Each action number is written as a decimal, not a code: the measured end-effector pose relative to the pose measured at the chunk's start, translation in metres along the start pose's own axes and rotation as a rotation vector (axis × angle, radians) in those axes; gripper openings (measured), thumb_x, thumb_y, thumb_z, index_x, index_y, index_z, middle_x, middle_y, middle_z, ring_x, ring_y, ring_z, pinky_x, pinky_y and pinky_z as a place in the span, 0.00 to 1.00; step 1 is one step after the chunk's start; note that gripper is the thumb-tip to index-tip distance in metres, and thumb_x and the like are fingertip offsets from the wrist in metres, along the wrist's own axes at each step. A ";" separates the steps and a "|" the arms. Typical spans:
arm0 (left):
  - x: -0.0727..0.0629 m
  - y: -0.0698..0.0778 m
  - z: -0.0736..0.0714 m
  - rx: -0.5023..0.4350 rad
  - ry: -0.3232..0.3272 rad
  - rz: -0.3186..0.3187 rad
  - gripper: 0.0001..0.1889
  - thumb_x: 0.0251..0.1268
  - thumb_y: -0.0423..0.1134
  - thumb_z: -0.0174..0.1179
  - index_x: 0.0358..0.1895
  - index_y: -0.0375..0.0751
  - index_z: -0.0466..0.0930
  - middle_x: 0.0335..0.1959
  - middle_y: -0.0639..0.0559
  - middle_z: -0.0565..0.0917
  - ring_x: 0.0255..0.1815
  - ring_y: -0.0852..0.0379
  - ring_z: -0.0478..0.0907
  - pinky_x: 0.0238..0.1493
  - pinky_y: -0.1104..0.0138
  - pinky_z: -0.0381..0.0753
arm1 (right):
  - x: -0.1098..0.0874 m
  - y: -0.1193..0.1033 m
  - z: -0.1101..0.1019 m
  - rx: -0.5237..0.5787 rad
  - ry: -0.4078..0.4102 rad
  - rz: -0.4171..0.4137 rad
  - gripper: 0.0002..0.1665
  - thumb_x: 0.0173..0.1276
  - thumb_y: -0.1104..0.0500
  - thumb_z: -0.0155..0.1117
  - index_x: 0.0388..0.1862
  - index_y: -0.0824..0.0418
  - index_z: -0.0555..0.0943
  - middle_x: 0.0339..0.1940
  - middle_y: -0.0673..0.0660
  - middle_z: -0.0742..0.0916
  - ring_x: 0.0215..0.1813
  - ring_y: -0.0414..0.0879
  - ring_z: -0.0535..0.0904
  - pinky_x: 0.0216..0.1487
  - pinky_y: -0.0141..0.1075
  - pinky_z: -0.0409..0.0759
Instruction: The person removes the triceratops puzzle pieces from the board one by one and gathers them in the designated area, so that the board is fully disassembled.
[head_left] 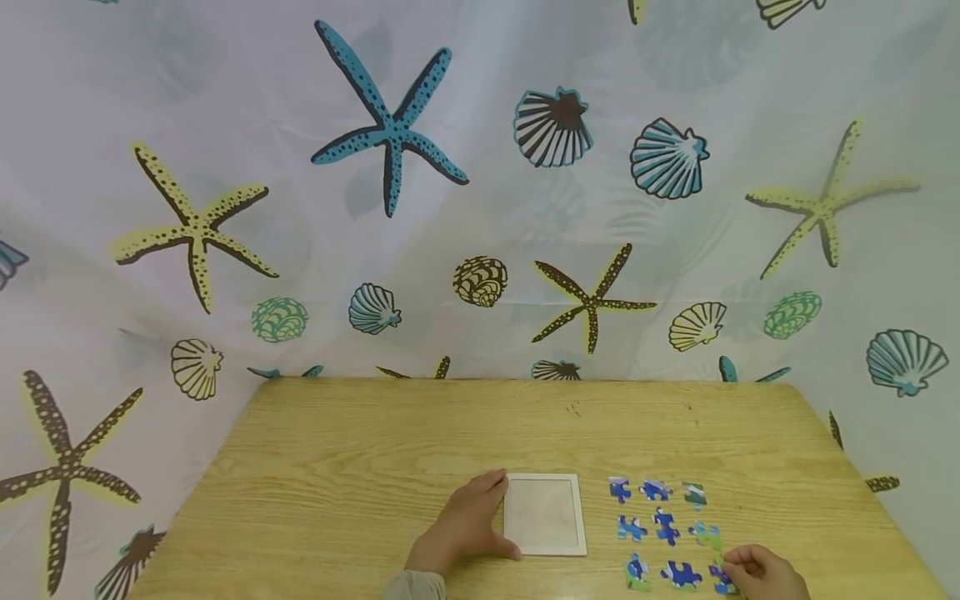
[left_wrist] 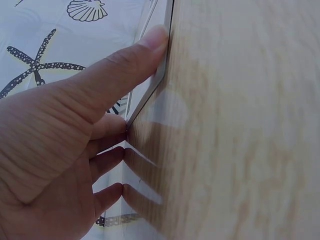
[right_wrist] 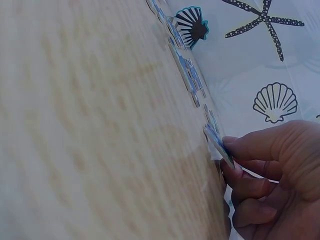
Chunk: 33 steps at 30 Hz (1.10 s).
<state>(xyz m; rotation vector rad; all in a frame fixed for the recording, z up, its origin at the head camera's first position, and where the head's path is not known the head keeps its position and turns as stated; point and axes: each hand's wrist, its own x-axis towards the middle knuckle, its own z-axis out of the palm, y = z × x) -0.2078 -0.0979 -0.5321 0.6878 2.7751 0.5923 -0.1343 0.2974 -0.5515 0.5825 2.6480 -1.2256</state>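
A square white puzzle frame (head_left: 581, 521) lies flat on the table. My left hand (head_left: 468, 518) holds its left side, index finger at the far corner and thumb at the near one. In the left wrist view the thumb (left_wrist: 154, 39) presses the frame's edge, while other fingertips touch the wood. To the right, several blue, green and white jigsaw pieces (head_left: 665, 527) lie apart in rough rows. At the nearest right end of them, my right hand (head_left: 767, 573) pinches a jigsaw piece (right_wrist: 218, 144) between thumb and finger; the fingers partly hide it in the head view.
The wooden table (head_left: 337, 467) reaches back to a pale curtain (head_left: 480, 200) printed with starfish and shells, which encloses the far side and both flanks. Small dark marks (head_left: 573, 408) show on the wood near the back.
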 end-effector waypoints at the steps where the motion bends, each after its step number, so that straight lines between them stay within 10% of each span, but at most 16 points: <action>1: 0.000 0.000 -0.001 0.001 -0.001 0.000 0.55 0.38 0.62 0.72 0.68 0.30 0.62 0.72 0.43 0.61 0.71 0.44 0.57 0.67 0.48 0.61 | 0.000 0.000 0.001 0.002 0.008 0.000 0.11 0.62 0.57 0.66 0.33 0.65 0.81 0.25 0.49 0.83 0.29 0.42 0.77 0.30 0.35 0.74; 23: 0.000 -0.005 0.000 -0.047 -0.006 -0.022 0.56 0.38 0.61 0.73 0.69 0.31 0.61 0.72 0.43 0.61 0.72 0.44 0.57 0.68 0.48 0.59 | 0.005 -0.005 0.004 0.008 -0.001 0.018 0.15 0.64 0.54 0.64 0.34 0.67 0.80 0.23 0.50 0.81 0.27 0.42 0.74 0.28 0.32 0.71; 29: -0.002 -0.013 0.004 -0.175 0.026 -0.047 0.56 0.40 0.61 0.71 0.72 0.35 0.56 0.74 0.42 0.57 0.73 0.43 0.53 0.70 0.47 0.55 | -0.001 -0.020 -0.007 -0.111 -0.030 -0.110 0.29 0.70 0.42 0.54 0.40 0.69 0.79 0.28 0.51 0.82 0.30 0.43 0.76 0.30 0.37 0.77; 33: -0.008 -0.016 0.002 -0.093 0.111 -0.056 0.47 0.54 0.61 0.63 0.72 0.37 0.57 0.72 0.40 0.58 0.72 0.41 0.55 0.68 0.47 0.59 | -0.006 -0.044 -0.016 -0.272 0.027 -0.272 0.35 0.73 0.38 0.45 0.49 0.68 0.79 0.38 0.58 0.83 0.35 0.49 0.79 0.35 0.45 0.79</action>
